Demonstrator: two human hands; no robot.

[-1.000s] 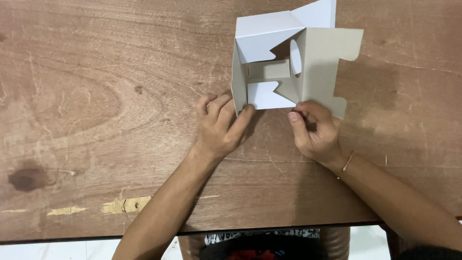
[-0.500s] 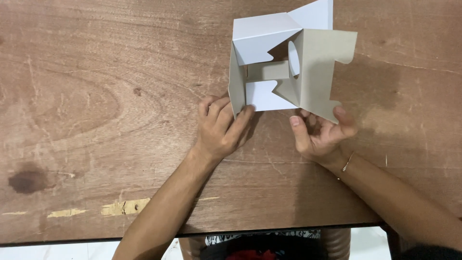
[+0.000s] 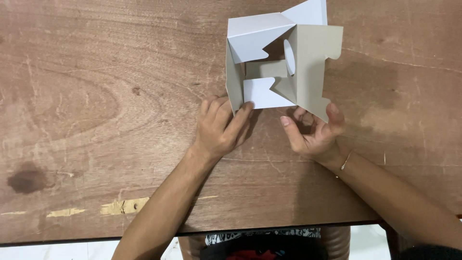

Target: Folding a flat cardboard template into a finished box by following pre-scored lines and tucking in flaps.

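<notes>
Left hand (image 3: 222, 129): flat, fingers extended, pressing the near-left corner of the cardboard box (image 3: 279, 62). Cardboard box: half-folded, grey-white, flaps up, just beyond both hands on the wooden desk (image 3: 96, 96). Right hand (image 3: 315, 132): open, fingertips touching the box's lower-right flap.
</notes>
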